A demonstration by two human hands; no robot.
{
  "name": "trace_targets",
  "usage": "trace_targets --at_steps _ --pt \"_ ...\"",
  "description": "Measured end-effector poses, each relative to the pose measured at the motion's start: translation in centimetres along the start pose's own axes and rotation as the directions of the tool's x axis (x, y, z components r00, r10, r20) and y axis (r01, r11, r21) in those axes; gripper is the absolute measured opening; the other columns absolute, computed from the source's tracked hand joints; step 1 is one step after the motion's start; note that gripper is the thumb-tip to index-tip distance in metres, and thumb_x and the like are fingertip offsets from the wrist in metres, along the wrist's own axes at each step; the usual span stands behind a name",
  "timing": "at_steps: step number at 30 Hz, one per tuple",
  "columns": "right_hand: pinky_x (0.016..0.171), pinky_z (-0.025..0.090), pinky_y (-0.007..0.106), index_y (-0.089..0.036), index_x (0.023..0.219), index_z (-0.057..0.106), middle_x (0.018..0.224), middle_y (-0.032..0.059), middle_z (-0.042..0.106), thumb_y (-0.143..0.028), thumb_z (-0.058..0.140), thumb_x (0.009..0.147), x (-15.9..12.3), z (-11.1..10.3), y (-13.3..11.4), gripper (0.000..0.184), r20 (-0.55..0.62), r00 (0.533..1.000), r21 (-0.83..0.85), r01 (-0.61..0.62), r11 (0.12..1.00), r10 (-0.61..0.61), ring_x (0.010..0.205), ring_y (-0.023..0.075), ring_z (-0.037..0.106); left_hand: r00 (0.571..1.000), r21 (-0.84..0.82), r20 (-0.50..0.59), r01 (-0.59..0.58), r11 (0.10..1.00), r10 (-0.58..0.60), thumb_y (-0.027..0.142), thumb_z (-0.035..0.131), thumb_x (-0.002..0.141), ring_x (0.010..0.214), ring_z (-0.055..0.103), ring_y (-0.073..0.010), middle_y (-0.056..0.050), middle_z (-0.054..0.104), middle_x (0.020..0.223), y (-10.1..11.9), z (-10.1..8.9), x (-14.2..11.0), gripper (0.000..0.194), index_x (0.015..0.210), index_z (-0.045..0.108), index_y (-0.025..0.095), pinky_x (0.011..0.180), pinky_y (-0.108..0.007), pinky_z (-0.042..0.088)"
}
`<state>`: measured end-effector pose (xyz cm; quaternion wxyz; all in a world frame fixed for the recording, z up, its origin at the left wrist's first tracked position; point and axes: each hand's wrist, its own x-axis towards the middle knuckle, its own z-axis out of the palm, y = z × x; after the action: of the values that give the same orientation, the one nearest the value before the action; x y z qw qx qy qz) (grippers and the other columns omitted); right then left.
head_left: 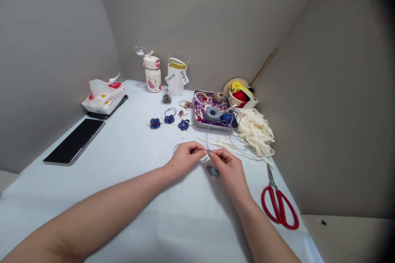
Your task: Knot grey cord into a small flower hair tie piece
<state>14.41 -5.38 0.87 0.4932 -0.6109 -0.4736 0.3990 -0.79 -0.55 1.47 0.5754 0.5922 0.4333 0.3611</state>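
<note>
My left hand (pixel 187 156) and my right hand (pixel 228 168) meet over the middle of the table, fingertips pinched. Between them is a thin grey cord (pixel 207 135), which runs up toward a grey cord spool (pixel 212 114) in the metal tray. A loop of the cord shows behind my left hand. Just below the pinch, a small grey-blue piece (pixel 212 171) sits beside my right fingers; its exact kind is unclear. Beyond my hands lie several blue flower pieces (pixel 169 119) with red or pink bead centres.
The metal tray (pixel 216 127) holds beads and cord. Cream lace (pixel 256 131) and red-handled scissors (pixel 280 209) lie to the right. A phone (pixel 75 141) and tissue pack (pixel 105 95) are left. A bottle (pixel 153 76), white canister (pixel 175 78) and yarn bowl (pixel 239 94) stand behind.
</note>
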Motion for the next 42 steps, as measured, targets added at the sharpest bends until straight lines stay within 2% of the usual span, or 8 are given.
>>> trace_targets --at_steps 8,16,22,27,33,37,40,42 --pt "0.065 0.043 0.027 -0.018 0.077 0.064 0.073 0.0015 0.062 -0.041 0.064 0.078 0.0 -0.1 -0.6 0.024 0.004 1.0 -0.069 0.021 0.997 -0.021 0.066 0.0151 0.054 1.0 0.01 0.014 -0.005 1.0 0.005 0.03 0.064 0.074 0.072 0.057 -0.014 -0.003 0.066 0.077 0.0 -0.1 0.1 0.017 0.078 0.068 0.014 0.07 -0.025 0.043" --pt "0.065 0.041 0.027 -0.019 0.074 0.062 0.073 0.0016 0.061 -0.035 0.057 0.081 0.2 -1.3 -0.6 0.019 0.069 0.991 -0.266 0.126 0.956 -0.111 0.07 0.0161 0.054 0.995 0.257 0.078 -0.085 0.963 0.067 0.031 0.061 0.076 0.066 0.053 -0.0131 -0.002 0.066 0.073 -0.2 -0.8 0.3 0.018 0.081 0.071 0.016 0.065 -0.024 0.04" --pt "0.065 0.041 0.028 -0.019 0.072 0.062 0.073 0.0035 0.063 -0.032 0.054 0.081 0.4 -1.7 -0.9 0.017 0.147 0.982 -0.405 0.171 0.898 -0.12 0.068 0.0171 0.056 0.984 0.363 0.152 -0.141 0.921 0.09 0.029 0.058 0.076 0.07 0.056 -0.0142 -0.002 0.068 0.077 -0.6 -1.0 0.5 0.018 0.08 0.072 0.018 0.066 -0.024 0.041" --pt "0.068 0.039 0.029 -0.021 0.071 0.062 0.073 0.001 0.062 -0.025 0.053 0.08 0.4 -2.1 -0.7 0.013 0.238 0.965 -0.512 0.222 0.83 -0.111 0.066 0.0151 0.055 0.972 0.393 0.218 -0.172 0.903 0.091 0.024 0.056 0.075 0.063 0.051 -0.0119 0.0 0.064 0.069 -0.6 -1.0 0.4 0.019 0.08 0.072 0.018 0.06 -0.023 0.038" --pt "0.081 0.034 0.034 -0.022 0.07 0.061 0.076 -0.0003 0.062 -0.02 0.052 0.08 0.1 -2.0 -0.8 0.013 0.327 0.935 -0.612 0.318 0.724 -0.134 0.07 0.0148 0.055 0.94 0.411 0.291 -0.288 0.865 0.175 0.02 0.056 0.075 0.059 0.046 -0.0098 0.002 0.056 0.063 -0.6 -1.1 0.3 0.015 0.075 0.071 0.018 0.058 -0.022 0.035" --pt "0.08 0.038 0.034 -0.022 0.077 0.065 0.081 0.0023 0.065 -0.028 0.054 0.084 0.4 -2.1 -1.0 0.014 0.24 0.955 -0.503 0.278 0.819 -0.177 0.077 0.0176 0.058 0.974 0.335 0.186 -0.19 0.923 0.133 0.023 0.058 0.075 0.062 0.05 -0.0114 0.0 0.062 0.068 -0.6 -1.0 0.4 0.014 0.076 0.071 0.017 0.061 -0.023 0.037" --pt "0.078 0.042 0.032 -0.022 0.083 0.068 0.089 0.0051 0.067 -0.033 0.057 0.083 0.5 -1.9 -1.1 0.016 0.109 0.976 -0.323 0.213 0.922 -0.188 0.086 0.0201 0.06 0.999 0.098 0.037 -0.035 0.995 0.032 0.031 0.063 0.075 0.069 0.055 -0.0134 -0.003 0.067 0.076 -0.2 -0.8 0.4 0.017 0.078 0.069 0.015 0.067 -0.025 0.042" --pt "0.079 0.044 0.031 -0.021 0.083 0.069 0.091 0.0051 0.067 -0.033 0.06 0.081 0.4 -1.5 -1.1 0.016 0.045 0.989 -0.207 0.15 0.967 -0.144 0.089 0.0205 0.06 1.0 -0.052 -0.019 0.004 0.999 -0.005 0.032 0.065 0.074 0.071 0.056 -0.0136 -0.003 0.067 0.077 0.2 -0.5 0.4 0.018 0.076 0.068 0.015 0.071 -0.026 0.044"
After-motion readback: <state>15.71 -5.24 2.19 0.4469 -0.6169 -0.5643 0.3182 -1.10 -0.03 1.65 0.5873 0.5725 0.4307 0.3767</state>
